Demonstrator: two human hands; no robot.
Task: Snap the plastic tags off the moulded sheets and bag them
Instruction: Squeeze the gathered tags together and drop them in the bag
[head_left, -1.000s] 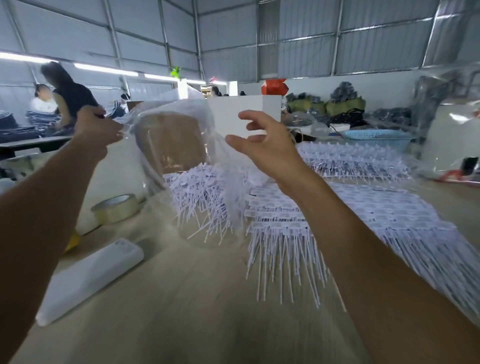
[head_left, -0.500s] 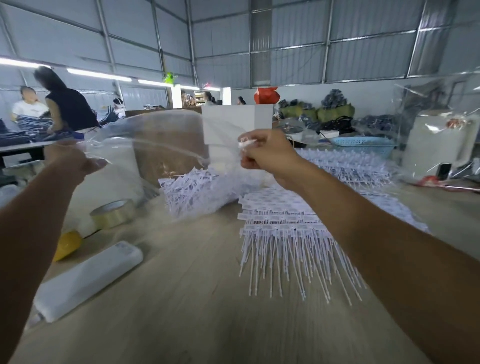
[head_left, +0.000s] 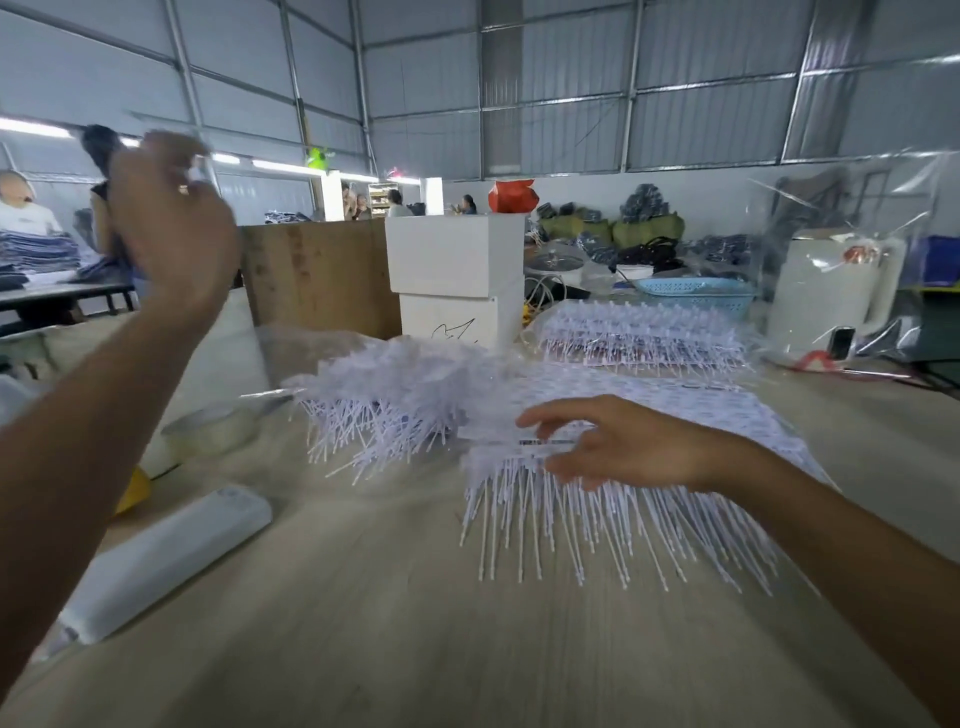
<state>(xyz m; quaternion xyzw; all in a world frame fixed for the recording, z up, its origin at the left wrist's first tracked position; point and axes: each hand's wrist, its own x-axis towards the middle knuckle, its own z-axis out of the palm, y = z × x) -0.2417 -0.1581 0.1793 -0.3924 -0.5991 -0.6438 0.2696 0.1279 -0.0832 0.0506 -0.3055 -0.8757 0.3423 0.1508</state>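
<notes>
The right hand (head_left: 623, 447) has let go of the clear bag (head_left: 322, 348) and dropped, fingers loosely spread, onto the moulded sheets (head_left: 613, 499) on the table (head_left: 415, 623). The left hand (head_left: 171, 228) has risen, blurred, pinching the bag's edge. The bagged tags (head_left: 384, 400) now lie just left of the sheets.

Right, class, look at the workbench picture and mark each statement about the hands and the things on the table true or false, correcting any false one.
1. The right hand is over the near stack of moulded tag sheets. True.
2. The left hand rests flat on the table. False: it is raised in the air, blurred, its fingers curled on clear film.
3. A blue basket sits at the far side of the table. True.
4. The roll of tape lies to the right of the tag sheets. False: it lies to their left.
5. A heap of loose tags lies on the table inside a clear bag. True.
</notes>
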